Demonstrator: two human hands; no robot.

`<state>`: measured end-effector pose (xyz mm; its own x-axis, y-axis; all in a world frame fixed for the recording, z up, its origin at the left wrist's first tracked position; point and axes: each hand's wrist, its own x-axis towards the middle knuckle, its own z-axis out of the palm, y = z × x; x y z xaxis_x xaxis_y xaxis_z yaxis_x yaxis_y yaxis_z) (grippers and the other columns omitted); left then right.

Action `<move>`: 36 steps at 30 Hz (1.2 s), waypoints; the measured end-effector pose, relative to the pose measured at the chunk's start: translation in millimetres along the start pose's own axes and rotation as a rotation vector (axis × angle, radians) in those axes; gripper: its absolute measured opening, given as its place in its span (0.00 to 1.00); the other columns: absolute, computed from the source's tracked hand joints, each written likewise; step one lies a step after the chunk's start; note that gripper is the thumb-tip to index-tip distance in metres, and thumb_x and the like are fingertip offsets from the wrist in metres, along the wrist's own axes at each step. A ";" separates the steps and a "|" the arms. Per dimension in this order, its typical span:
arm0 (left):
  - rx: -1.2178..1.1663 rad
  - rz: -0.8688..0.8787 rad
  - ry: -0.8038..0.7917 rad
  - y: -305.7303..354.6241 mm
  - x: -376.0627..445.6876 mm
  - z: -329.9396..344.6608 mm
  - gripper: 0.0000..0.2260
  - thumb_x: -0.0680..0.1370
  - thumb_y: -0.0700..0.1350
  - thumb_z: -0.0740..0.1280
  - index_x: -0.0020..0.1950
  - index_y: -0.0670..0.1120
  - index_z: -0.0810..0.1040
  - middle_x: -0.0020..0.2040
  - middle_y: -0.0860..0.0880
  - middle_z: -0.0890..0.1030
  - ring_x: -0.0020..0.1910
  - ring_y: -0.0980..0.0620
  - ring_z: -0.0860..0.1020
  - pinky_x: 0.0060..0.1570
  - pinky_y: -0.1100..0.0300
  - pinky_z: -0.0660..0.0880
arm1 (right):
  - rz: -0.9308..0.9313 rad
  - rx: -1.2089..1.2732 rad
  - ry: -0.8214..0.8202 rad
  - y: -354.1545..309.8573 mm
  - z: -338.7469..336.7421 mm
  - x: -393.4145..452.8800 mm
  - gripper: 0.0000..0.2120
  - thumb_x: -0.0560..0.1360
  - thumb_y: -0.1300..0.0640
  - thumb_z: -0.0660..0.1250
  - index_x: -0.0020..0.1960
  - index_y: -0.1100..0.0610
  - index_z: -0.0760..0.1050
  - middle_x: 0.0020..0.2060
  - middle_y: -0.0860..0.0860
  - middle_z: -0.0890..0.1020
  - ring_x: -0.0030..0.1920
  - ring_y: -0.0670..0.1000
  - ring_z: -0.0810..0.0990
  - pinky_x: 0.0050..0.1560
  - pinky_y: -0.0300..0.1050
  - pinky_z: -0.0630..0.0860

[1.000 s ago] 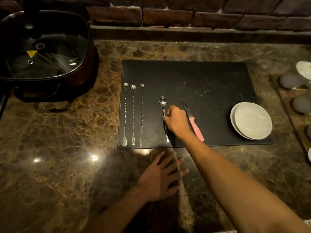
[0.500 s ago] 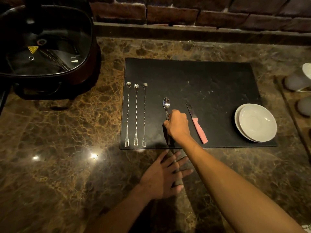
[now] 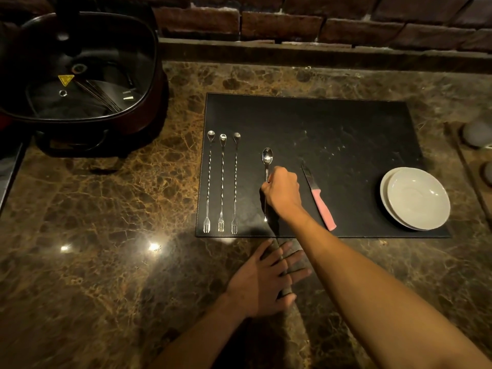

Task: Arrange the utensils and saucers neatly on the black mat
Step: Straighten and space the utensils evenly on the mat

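A black mat lies on the marble counter. Three long twisted bar spoons with fork ends lie side by side along its left edge. To their right a silver spoon lies on the mat, bowl pointing away, and my right hand is closed on its handle. A knife with a pink handle lies just right of that hand, blade pointing away. Two stacked white saucers sit at the mat's right front corner. My left hand rests flat on the counter in front of the mat, fingers spread.
A large dark pot with a glass lid stands at the back left. A brick wall and a ledge run along the back. At the far right a wooden tray holds pale round objects.
My right hand has slid the spoon slightly toward me and straightened it on the mat. My left hand and the other items stay put; the view has shifted a little.
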<state>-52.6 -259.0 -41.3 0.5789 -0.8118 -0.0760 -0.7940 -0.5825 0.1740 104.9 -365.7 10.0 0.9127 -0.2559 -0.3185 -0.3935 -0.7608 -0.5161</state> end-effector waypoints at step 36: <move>-0.060 -0.011 -0.095 31.7 55.1 9.5 0.30 0.80 0.67 0.56 0.81 0.61 0.63 0.86 0.46 0.55 0.85 0.39 0.51 0.79 0.35 0.39 | -0.020 -0.151 0.078 98.7 -60.0 -22.1 0.11 0.78 0.57 0.66 0.56 0.63 0.75 0.54 0.62 0.79 0.54 0.65 0.78 0.50 0.52 0.73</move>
<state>-47.6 -322.6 -49.3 0.5651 -0.8072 -0.1706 -0.7735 -0.5903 0.2306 52.6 -470.9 13.8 0.9281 -0.2814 -0.2437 -0.3599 -0.8453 -0.3948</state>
